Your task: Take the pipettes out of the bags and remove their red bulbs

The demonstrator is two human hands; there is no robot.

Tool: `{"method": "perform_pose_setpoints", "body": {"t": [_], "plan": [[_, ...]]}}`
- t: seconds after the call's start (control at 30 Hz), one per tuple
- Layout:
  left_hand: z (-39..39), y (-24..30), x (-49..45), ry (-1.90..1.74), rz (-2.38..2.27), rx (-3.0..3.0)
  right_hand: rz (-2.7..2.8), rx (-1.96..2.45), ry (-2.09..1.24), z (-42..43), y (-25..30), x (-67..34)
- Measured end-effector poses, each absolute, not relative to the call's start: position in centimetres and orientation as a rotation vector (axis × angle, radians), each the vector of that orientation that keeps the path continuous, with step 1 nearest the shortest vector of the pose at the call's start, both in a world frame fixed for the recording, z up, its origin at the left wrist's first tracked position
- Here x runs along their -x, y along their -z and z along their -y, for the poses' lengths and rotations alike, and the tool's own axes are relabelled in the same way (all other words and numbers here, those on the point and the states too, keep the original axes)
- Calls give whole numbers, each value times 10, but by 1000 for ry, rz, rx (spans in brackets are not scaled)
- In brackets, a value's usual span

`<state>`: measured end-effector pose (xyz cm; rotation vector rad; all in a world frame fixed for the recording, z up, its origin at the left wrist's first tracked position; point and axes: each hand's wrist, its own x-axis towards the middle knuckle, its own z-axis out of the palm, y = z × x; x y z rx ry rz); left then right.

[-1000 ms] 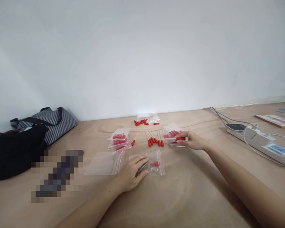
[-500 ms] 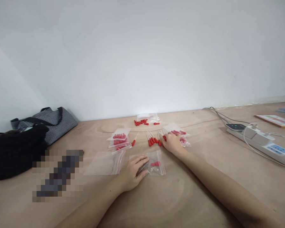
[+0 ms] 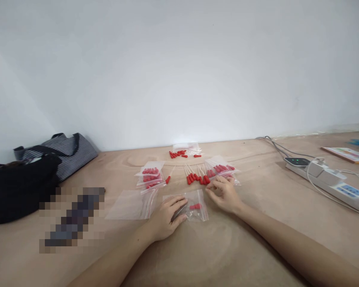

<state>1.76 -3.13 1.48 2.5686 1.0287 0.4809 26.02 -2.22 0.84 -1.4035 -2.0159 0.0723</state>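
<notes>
My left hand point(image 3: 169, 217) lies flat with fingers spread on a clear zip bag point(image 3: 200, 195) that holds a few red pieces point(image 3: 195, 206). Just beyond it is a loose row of droppers point(image 3: 193, 177) with red rubber bulbs toward me and thin pale stems pointing away. My right hand point(image 3: 224, 194) rests at the right end of that row, fingers bent and loosely apart, fingertips close to the last bulbs. Nothing shows between its fingers. Behind it, partly covered, are filled bags of red-bulbed droppers point(image 3: 224, 169). A single dropper point(image 3: 168, 179) lies left of the row.
Stacked filled bags point(image 3: 151, 175) are at left, with a flat zip bag point(image 3: 128, 205) nearer me. Loose red bulbs point(image 3: 177, 154) and another bag point(image 3: 185, 148) lie near the wall. A power strip point(image 3: 344, 187) with cables is right; dark bags point(image 3: 20, 191) and a blurred object point(image 3: 74, 219) are left.
My right hand has drawn back toward me and slightly right, off the droppers it was covering. Those bulbs and a filled bag behind now show. My left hand stays put.
</notes>
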Motion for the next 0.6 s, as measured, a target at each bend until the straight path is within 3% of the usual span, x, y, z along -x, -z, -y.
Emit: {"method": "perform_pose_setpoints", "body": {"t": [0.17, 0.5, 0.6], "plan": [[31, -16, -19, -462, -1035, -2575, 2258, 1319, -342, 37, -14, -254], [33, -18, -19, -463, -1039, -2565, 2288, 1340, -446, 32, -23, -252], [33, -18, -19, -463, -1042, -2575, 2291, 1211, -711, 19, -35, -289]]}}
